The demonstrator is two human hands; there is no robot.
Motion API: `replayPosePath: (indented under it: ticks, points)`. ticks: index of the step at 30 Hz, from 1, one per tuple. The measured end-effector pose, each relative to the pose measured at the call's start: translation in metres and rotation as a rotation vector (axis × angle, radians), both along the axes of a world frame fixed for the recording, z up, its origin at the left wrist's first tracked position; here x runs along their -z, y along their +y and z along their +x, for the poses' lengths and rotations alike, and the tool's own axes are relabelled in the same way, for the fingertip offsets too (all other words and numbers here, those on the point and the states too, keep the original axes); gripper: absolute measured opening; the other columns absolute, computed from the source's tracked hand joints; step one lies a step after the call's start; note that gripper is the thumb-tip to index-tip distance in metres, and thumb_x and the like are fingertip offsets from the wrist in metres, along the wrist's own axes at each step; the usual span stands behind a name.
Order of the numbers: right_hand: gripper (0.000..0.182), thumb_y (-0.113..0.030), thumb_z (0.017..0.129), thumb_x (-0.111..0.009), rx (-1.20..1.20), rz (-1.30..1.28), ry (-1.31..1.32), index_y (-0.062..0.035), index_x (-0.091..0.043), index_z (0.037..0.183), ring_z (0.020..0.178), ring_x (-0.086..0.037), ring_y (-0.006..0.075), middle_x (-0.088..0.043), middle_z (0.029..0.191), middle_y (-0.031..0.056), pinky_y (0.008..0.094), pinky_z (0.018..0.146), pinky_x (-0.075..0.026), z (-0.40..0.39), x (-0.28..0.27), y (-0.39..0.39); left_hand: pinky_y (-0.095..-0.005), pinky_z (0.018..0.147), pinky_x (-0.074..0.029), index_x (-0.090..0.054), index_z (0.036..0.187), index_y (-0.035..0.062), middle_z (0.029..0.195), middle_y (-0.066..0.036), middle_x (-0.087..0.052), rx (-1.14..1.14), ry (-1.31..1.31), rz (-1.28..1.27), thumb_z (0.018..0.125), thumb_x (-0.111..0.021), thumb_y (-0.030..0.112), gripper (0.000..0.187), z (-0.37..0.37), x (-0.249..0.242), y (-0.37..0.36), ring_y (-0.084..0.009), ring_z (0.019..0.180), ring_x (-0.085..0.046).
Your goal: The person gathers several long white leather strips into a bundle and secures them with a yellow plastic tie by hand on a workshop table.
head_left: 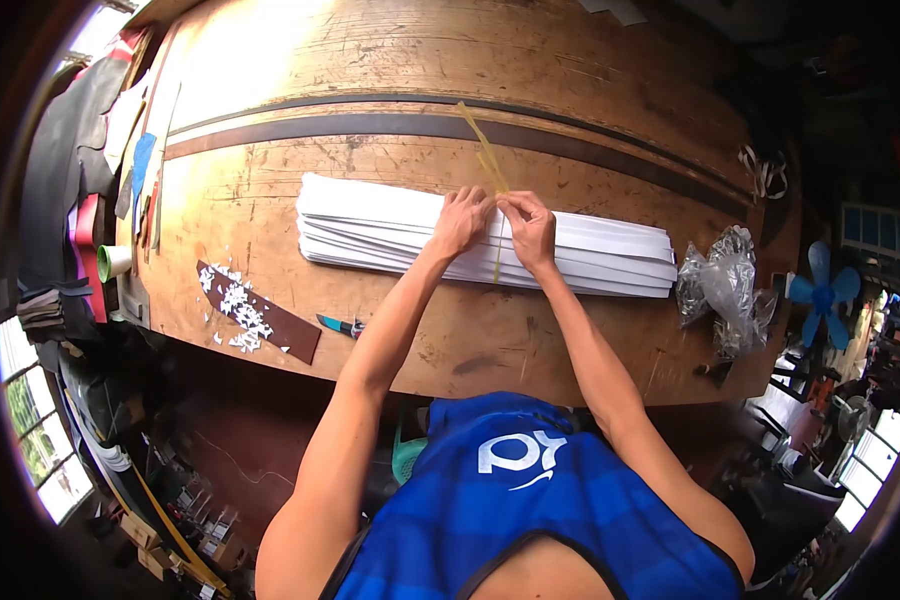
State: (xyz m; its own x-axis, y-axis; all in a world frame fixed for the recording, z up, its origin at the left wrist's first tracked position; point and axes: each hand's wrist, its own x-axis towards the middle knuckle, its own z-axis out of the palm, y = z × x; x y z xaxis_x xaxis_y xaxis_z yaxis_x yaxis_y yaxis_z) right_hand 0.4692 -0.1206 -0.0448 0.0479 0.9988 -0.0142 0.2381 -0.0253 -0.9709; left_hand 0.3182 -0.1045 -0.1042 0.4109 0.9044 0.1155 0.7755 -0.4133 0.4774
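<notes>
A long bundle of white strips (370,225) lies across the wooden table in front of me. A thin yellow strap (497,262) runs around its middle, and its loose ends stick up beyond the bundle. My left hand (462,222) rests on top of the strips just left of the strap, fingers bent and closed at it. From the other side, my right hand (530,228) pinches the strap between thumb and fingertips. The two hands almost touch, and the exact crossing of the strap is partly hidden by the fingers.
Dark long strips (390,124) lie behind the bundle on the table (450,345). To the left are a brown piece (295,335) with white scraps (240,305) and a teal-handled cutter (340,325). Clear plastic wrap (727,290) and a blue fan (823,295) are at right.
</notes>
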Motion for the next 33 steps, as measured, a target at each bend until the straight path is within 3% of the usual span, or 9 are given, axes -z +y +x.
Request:
replayPosePath:
  ticks: [10, 13, 15, 19, 25, 28, 30, 33]
  points:
    - [0.016, -0.01, 0.087, -0.066, -0.104, -0.028, 0.002, 0.0014, -0.072, 0.097, 0.089, -0.065, 0.0154, -0.066, 0.098, 0.0074, 0.0268, 0.081, -0.05, -0.007, 0.003, 0.007, -0.044, 0.086, -0.041, -0.061, 0.107, 0.0111, 0.105, -0.008, -0.058, -0.001, -0.02, 0.032, 0.083, -0.051, 0.015, 0.025, -0.003, 0.006, -0.005, -0.028, 0.104, -0.054]
    - [0.015, -0.01, 0.087, -0.066, -0.059, -0.016, -0.011, 0.0004, -0.072, 0.097, 0.087, -0.065, 0.0158, -0.067, 0.096, 0.0077, 0.0268, 0.079, -0.05, -0.006, 0.017, 0.015, -0.0421, 0.09, -0.04, -0.063, 0.107, 0.0097, 0.11, -0.009, -0.059, 0.002, -0.017, -0.01, 0.084, -0.055, 0.016, 0.025, -0.003, -0.003, -0.006, -0.0281, 0.109, -0.053]
    - [0.012, -0.009, 0.085, -0.067, 0.006, 0.054, -0.091, 0.0004, -0.072, 0.092, 0.079, -0.065, 0.0167, -0.067, 0.09, 0.008, 0.0268, 0.07, -0.05, -0.004, 0.026, 0.02, -0.0419, 0.092, -0.04, -0.062, 0.108, 0.0107, 0.11, -0.008, -0.059, 0.029, 0.019, -0.097, 0.082, -0.056, 0.015, 0.028, -0.004, -0.005, -0.007, -0.0281, 0.109, -0.054]
    - [0.012, -0.009, 0.085, -0.068, -0.008, 0.05, -0.119, 0.0001, -0.072, 0.092, 0.077, -0.065, 0.0166, -0.067, 0.088, 0.0077, 0.0274, 0.069, -0.05, -0.005, 0.017, 0.02, -0.0427, 0.092, -0.039, -0.061, 0.112, 0.0101, 0.112, -0.009, -0.059, 0.056, 0.007, -0.082, 0.083, -0.055, 0.014, 0.03, -0.006, -0.002, -0.007, -0.0287, 0.109, -0.054]
    - [0.012, -0.011, 0.085, -0.068, -0.153, 0.055, -0.018, -0.0003, -0.072, 0.091, 0.077, -0.064, 0.0164, -0.066, 0.084, 0.0074, 0.027, 0.068, -0.049, -0.002, -0.006, 0.019, -0.0437, 0.099, -0.038, -0.052, 0.119, 0.0039, 0.121, -0.016, -0.057, 0.025, -0.238, -0.089, 0.082, -0.054, 0.01, 0.038, -0.009, -0.013, -0.009, -0.0336, 0.116, -0.051]
    - [0.013, -0.011, 0.085, -0.069, -0.186, -0.004, -0.057, -0.0002, -0.072, 0.091, 0.078, -0.063, 0.0153, -0.067, 0.085, 0.0067, 0.0262, 0.069, -0.048, 0.003, -0.015, 0.015, -0.0413, 0.097, -0.042, -0.05, 0.122, 0.0022, 0.119, -0.017, -0.06, -0.005, -0.405, -0.189, 0.082, -0.055, 0.007, 0.041, -0.011, -0.01, -0.008, -0.0349, 0.114, -0.054]
    - [0.014, -0.012, 0.085, -0.069, -0.164, -0.068, 0.002, -0.0001, -0.072, 0.09, 0.079, -0.063, 0.0141, -0.067, 0.085, 0.0057, 0.0255, 0.071, -0.048, 0.007, -0.018, 0.014, -0.0395, 0.09, -0.048, -0.051, 0.124, 0.0038, 0.112, -0.019, -0.064, -0.199, -0.573, -0.411, 0.085, -0.056, 0.007, 0.04, -0.009, -0.013, -0.009, -0.0363, 0.106, -0.06]
    - [0.014, -0.012, 0.085, -0.069, -0.177, -0.074, 0.046, 0.0, -0.072, 0.09, 0.08, -0.063, 0.0136, -0.067, 0.086, 0.0051, 0.025, 0.072, -0.048, 0.011, -0.017, 0.016, -0.0384, 0.086, -0.05, -0.058, 0.116, 0.0043, 0.106, -0.019, -0.066, -0.204, -0.517, -0.281, 0.088, -0.057, 0.009, 0.028, 0.001, -0.024, -0.011, -0.0367, 0.101, -0.063]
